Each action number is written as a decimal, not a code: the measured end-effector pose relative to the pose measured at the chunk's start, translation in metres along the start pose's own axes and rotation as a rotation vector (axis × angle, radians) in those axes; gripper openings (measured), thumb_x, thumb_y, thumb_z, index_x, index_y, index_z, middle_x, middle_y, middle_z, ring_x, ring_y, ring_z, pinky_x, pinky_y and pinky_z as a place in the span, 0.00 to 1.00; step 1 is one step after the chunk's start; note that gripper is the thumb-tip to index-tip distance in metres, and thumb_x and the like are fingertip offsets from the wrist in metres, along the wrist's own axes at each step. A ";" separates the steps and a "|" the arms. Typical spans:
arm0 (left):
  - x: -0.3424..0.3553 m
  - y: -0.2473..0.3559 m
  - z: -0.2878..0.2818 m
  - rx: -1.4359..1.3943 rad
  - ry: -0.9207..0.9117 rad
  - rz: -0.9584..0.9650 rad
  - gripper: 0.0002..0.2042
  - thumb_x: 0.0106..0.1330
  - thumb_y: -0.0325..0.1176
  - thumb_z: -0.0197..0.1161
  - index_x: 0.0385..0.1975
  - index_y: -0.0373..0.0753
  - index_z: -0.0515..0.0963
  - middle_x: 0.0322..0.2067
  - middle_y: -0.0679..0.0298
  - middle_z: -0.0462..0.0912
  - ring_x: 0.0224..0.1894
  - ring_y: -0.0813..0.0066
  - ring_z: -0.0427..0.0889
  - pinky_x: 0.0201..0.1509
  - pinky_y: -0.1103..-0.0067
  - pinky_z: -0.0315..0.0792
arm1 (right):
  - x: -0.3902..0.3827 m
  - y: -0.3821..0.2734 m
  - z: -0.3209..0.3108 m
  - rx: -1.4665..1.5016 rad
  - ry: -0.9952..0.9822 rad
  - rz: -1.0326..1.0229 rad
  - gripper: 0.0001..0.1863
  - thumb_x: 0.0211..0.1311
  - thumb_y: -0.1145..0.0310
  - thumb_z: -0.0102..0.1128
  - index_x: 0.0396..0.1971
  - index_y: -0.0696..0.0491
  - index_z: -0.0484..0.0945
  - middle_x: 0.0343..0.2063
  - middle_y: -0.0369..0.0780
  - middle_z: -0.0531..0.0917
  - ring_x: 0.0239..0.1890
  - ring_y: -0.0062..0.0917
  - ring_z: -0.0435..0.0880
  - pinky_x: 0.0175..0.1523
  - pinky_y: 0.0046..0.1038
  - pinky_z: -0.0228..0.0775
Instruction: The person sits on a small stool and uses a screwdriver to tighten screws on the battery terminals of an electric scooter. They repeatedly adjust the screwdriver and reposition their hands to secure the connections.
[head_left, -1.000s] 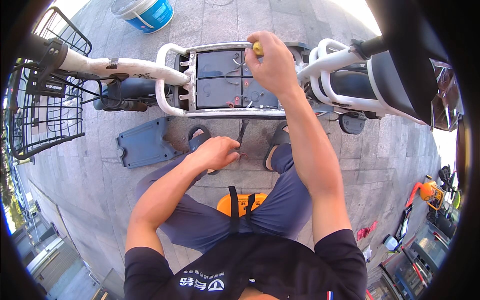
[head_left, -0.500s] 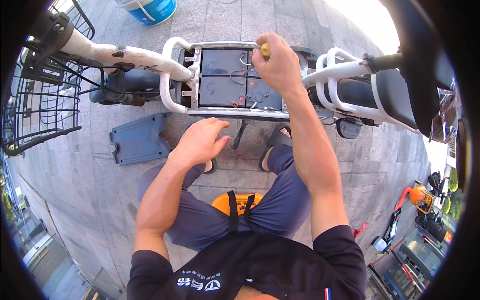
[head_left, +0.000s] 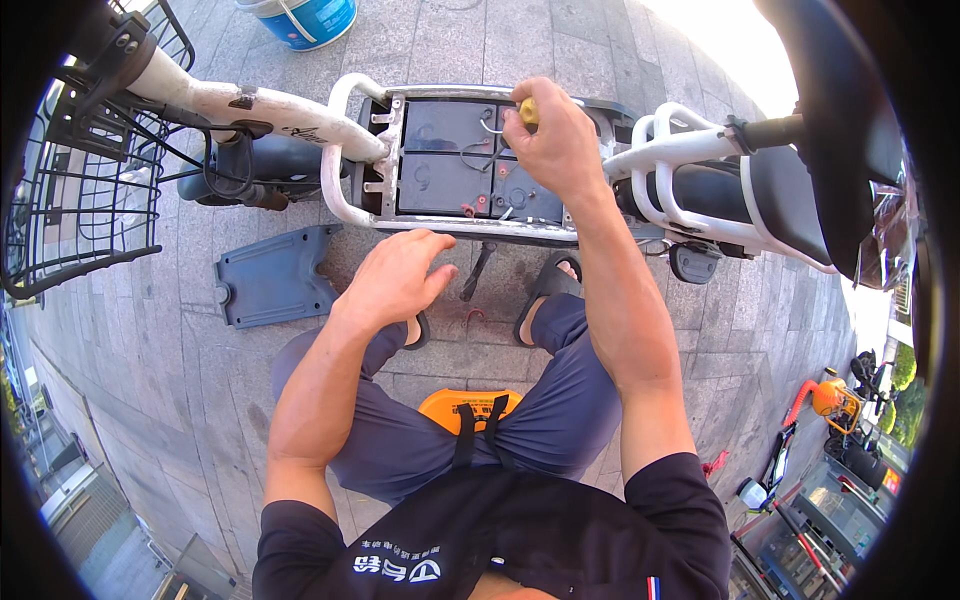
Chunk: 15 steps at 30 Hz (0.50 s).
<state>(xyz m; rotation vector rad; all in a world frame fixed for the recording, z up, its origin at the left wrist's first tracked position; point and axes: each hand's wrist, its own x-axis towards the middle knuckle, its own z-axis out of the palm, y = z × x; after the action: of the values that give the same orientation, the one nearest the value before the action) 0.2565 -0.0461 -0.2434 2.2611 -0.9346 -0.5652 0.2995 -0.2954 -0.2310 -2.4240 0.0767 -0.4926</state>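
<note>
A white electric scooter frame (head_left: 345, 205) spans the view, its floor compartment uncovered. Black batteries (head_left: 445, 183) sit in it, with thin wires and reddish terminals between them. Over the far right battery, my right hand (head_left: 557, 140) is closed around a yellow-handled screwdriver (head_left: 528, 111); its shaft and tip are hidden beneath the hand. My left hand (head_left: 397, 275) hovers on the near side of the frame, fingers loosely extended and thumb apart, holding nothing.
A dark plastic cover panel (head_left: 278, 275) lies on the paving at left. A wire basket (head_left: 85, 215) is at far left, a blue and white bucket (head_left: 305, 22) beyond the scooter. I sit on an orange stool (head_left: 440, 405). Tools and equipment (head_left: 835, 480) stand at lower right.
My right hand has shifted slightly nearer to me, still gripping the screwdriver. My left hand has moved very slightly left.
</note>
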 end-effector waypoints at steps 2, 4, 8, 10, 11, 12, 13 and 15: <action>0.001 0.000 -0.001 -0.007 0.001 -0.006 0.17 0.61 0.33 0.65 0.48 0.33 0.79 0.44 0.51 0.82 0.48 0.51 0.81 0.52 0.66 0.74 | 0.000 0.001 0.000 -0.003 0.010 -0.006 0.12 0.56 0.67 0.61 0.39 0.55 0.77 0.37 0.47 0.83 0.39 0.43 0.83 0.44 0.39 0.75; 0.002 0.000 -0.002 -0.018 0.001 -0.020 0.17 0.61 0.33 0.65 0.48 0.32 0.79 0.45 0.51 0.82 0.48 0.51 0.81 0.51 0.66 0.75 | 0.000 0.003 0.000 -0.027 0.013 0.011 0.11 0.57 0.66 0.61 0.38 0.55 0.77 0.37 0.47 0.83 0.39 0.43 0.83 0.44 0.39 0.75; 0.004 -0.002 -0.006 -0.015 0.013 -0.032 0.16 0.62 0.32 0.65 0.48 0.32 0.79 0.46 0.50 0.82 0.48 0.52 0.82 0.51 0.67 0.76 | 0.002 0.009 -0.002 -0.064 0.047 0.036 0.11 0.58 0.68 0.63 0.39 0.54 0.77 0.36 0.46 0.83 0.37 0.40 0.84 0.44 0.35 0.76; 0.005 -0.003 -0.009 -0.034 0.025 -0.043 0.16 0.62 0.32 0.64 0.48 0.32 0.79 0.46 0.50 0.82 0.48 0.52 0.82 0.51 0.67 0.76 | 0.003 0.009 -0.003 -0.047 0.033 0.014 0.10 0.57 0.67 0.62 0.38 0.54 0.78 0.37 0.46 0.84 0.38 0.42 0.84 0.44 0.38 0.75; 0.006 -0.004 -0.011 -0.039 0.022 -0.056 0.16 0.62 0.32 0.64 0.48 0.32 0.79 0.46 0.50 0.82 0.48 0.53 0.82 0.51 0.67 0.76 | 0.002 0.008 -0.003 -0.034 0.020 0.016 0.10 0.57 0.67 0.61 0.38 0.53 0.78 0.37 0.46 0.84 0.39 0.43 0.83 0.44 0.39 0.75; 0.007 -0.004 -0.013 -0.045 0.031 -0.056 0.17 0.61 0.32 0.65 0.48 0.32 0.79 0.46 0.50 0.82 0.47 0.53 0.82 0.51 0.68 0.76 | 0.002 0.006 -0.004 -0.028 -0.023 -0.076 0.09 0.57 0.67 0.61 0.38 0.53 0.78 0.37 0.45 0.84 0.39 0.43 0.84 0.43 0.39 0.75; 0.009 -0.004 -0.014 -0.048 0.031 -0.066 0.17 0.61 0.32 0.65 0.49 0.32 0.79 0.46 0.50 0.83 0.47 0.54 0.82 0.51 0.68 0.76 | 0.002 0.003 -0.004 -0.018 -0.071 -0.158 0.09 0.58 0.67 0.61 0.37 0.52 0.78 0.37 0.45 0.84 0.39 0.42 0.84 0.43 0.40 0.75; 0.014 -0.004 -0.018 -0.084 0.053 -0.081 0.16 0.62 0.31 0.65 0.49 0.32 0.79 0.44 0.51 0.83 0.46 0.57 0.83 0.50 0.70 0.77 | 0.001 -0.006 -0.003 0.010 -0.154 -0.250 0.08 0.58 0.67 0.60 0.37 0.51 0.78 0.36 0.44 0.84 0.39 0.42 0.84 0.43 0.40 0.75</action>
<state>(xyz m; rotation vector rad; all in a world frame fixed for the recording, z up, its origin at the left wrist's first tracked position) 0.2777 -0.0477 -0.2351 2.2348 -0.7820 -0.5665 0.2986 -0.2930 -0.2251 -2.4654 -0.2967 -0.4128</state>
